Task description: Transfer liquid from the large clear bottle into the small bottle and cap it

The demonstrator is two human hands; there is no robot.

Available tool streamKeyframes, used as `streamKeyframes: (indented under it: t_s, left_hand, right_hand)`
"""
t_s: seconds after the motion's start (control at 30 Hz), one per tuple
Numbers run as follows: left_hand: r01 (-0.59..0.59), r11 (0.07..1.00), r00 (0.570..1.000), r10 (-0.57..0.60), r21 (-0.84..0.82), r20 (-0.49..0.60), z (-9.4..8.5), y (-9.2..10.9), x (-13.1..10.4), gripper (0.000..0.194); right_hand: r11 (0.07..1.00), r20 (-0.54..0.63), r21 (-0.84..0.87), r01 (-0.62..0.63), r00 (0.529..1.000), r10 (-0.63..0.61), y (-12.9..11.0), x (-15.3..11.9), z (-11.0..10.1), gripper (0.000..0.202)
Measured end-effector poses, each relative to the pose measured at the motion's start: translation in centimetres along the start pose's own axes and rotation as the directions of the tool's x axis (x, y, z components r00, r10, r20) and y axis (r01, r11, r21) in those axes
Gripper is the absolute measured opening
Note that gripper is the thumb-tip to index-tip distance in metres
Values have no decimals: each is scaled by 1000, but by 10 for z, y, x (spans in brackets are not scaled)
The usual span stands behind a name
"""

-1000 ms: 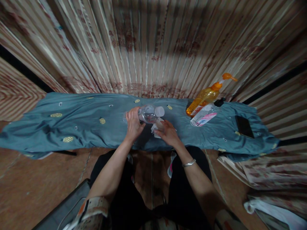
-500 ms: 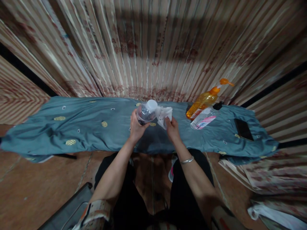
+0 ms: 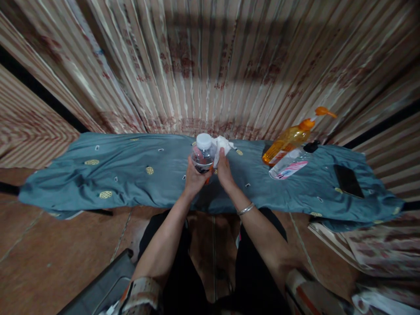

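Observation:
A clear bottle with a white cap (image 3: 203, 154) is held over the cloth-covered surface, its cap uppermost. My left hand (image 3: 196, 177) is wrapped round its lower left side. A crumpled white tissue (image 3: 223, 145) is gripped in my right hand (image 3: 224, 168) and rests against the bottle's right side. Further right, an orange pump bottle (image 3: 286, 142) and a clear bottle with a black top and pink label (image 3: 290, 164) stand close together.
A teal cloth with yellow pineapple prints (image 3: 131, 175) covers the long narrow surface. On its right part lies a dark flat object (image 3: 348, 180). Striped curtains (image 3: 210, 57) hang behind it. A grey object (image 3: 98, 280) is at the lower left.
My right hand has moved left with the tissue, which now presses against the bottle's side. The bottle looks more upright. The whole view has shifted slightly.

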State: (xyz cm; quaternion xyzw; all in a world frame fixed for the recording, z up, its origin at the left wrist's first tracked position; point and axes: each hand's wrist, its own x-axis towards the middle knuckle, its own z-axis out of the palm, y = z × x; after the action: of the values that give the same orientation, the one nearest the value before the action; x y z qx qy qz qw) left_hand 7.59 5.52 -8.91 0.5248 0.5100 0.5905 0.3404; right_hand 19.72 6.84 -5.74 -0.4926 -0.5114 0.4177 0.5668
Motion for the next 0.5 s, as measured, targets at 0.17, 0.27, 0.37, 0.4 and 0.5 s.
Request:
streamKeyframes:
  t_s: [0.17, 0.27, 0.37, 0.4, 0.5]
  left_hand:
    - [28, 1000, 1000, -28, -9, -11, -11, -3, 8, 84]
    - [48, 998, 998, -47, -30, 31, -12, -4, 9, 83]
    - [58, 995, 994, -50, -75, 96, -9, -6, 7, 90]
    - [59, 994, 992, -49, -91, 112, -7, -7, 7, 94]
    - [63, 990, 991, -46, -126, 129, -2, -7, 4, 103]
  right_hand:
    - [958, 45, -83, -276, 959, 280, 23, -21, -10, 73]
    - [966, 26, -57, -252, 967, 253, 15, -29, -17, 70]
    - [996, 20, 49, -69, 998, 68, -8, -17, -22, 66]
    - [998, 12, 67, -14, 1000, 14, -16, -10, -22, 62]
    - [993, 20, 118, 22, 1000, -24, -31, 16, -21, 52]
